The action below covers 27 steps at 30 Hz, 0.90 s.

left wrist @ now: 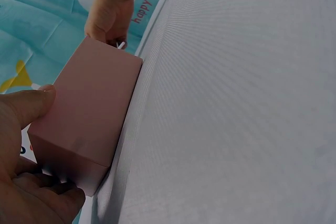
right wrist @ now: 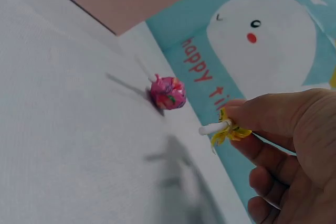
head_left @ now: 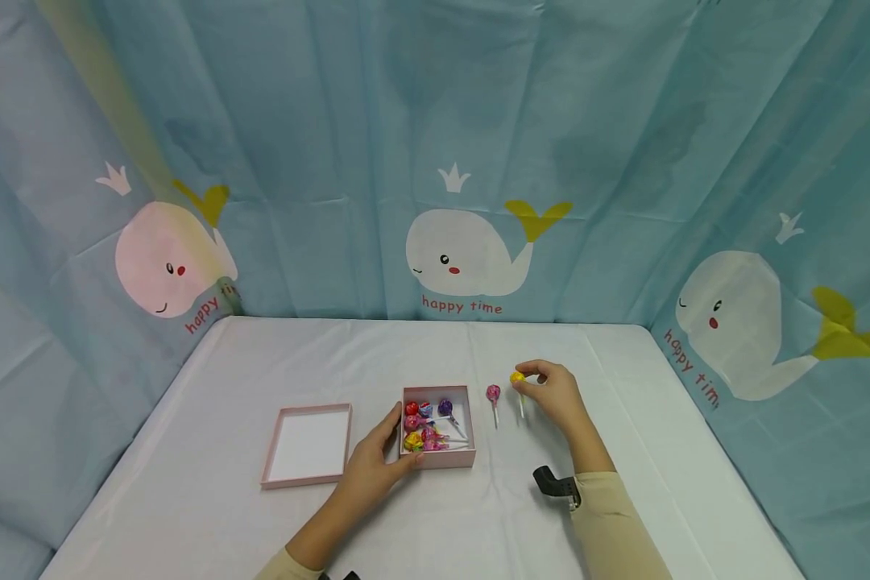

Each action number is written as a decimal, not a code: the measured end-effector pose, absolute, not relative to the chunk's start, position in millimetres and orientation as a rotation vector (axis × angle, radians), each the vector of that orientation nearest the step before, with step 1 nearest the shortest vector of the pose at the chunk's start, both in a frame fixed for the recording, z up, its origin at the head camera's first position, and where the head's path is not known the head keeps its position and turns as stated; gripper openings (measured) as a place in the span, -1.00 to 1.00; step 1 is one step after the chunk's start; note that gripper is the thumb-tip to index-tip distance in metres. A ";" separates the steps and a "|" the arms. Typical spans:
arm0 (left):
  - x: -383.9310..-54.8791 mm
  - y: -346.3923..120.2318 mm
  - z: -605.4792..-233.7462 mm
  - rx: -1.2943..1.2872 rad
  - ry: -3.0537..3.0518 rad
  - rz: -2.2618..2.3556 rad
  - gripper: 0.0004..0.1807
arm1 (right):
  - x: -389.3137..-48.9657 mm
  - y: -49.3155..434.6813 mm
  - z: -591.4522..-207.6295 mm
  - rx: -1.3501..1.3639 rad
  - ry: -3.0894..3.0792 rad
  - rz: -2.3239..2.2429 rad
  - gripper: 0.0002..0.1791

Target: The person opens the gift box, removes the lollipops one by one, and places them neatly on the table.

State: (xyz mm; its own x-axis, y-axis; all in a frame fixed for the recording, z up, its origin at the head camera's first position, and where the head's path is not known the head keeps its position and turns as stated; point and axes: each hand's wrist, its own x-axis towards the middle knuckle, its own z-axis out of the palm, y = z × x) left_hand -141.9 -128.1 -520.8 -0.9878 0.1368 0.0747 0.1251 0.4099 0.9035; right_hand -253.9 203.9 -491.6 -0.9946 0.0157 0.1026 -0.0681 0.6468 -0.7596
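Observation:
My right hand pinches a yellow-wrapped lollipop by its head, with the white stick pointing down toward the table. In the right wrist view that stick points away from the fingers. My left hand grips the left front corner of a pink box, thumb on the front wall and fingers along the left side. Inside the box lie several lollipops in red, pink, purple and yellow wrappers. A pink lollipop lies on the table between the box and my right hand.
The box's lid, pink-rimmed and white inside, lies on the table left of the box. A white cloth covers the table. Blue curtains printed with whales hang behind it and at both sides.

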 end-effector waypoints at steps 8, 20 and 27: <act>-142.7 -128.9 -521.1 0.263 2.636 1.683 0.04 | -257.5 210.1 -505.5 0.019 -2.826 1.294 -0.69; -143.3 -128.2 -520.6 0.245 2.621 1.682 0.04 | -257.8 209.9 -513.1 0.042 -2.818 1.339 -0.71; -142.6 -128.3 -520.7 0.244 2.628 1.682 0.04 | -258.0 209.1 -516.1 0.032 -2.850 1.297 -0.71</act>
State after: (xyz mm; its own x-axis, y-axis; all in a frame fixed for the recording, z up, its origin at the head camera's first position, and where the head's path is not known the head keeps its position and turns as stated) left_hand -142.6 -128.3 -520.7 -0.9877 0.1376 0.0739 0.1247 0.4099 0.9036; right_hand -258.0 209.1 -516.1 -0.9997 -0.0144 0.0180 -0.0230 0.6566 -0.7539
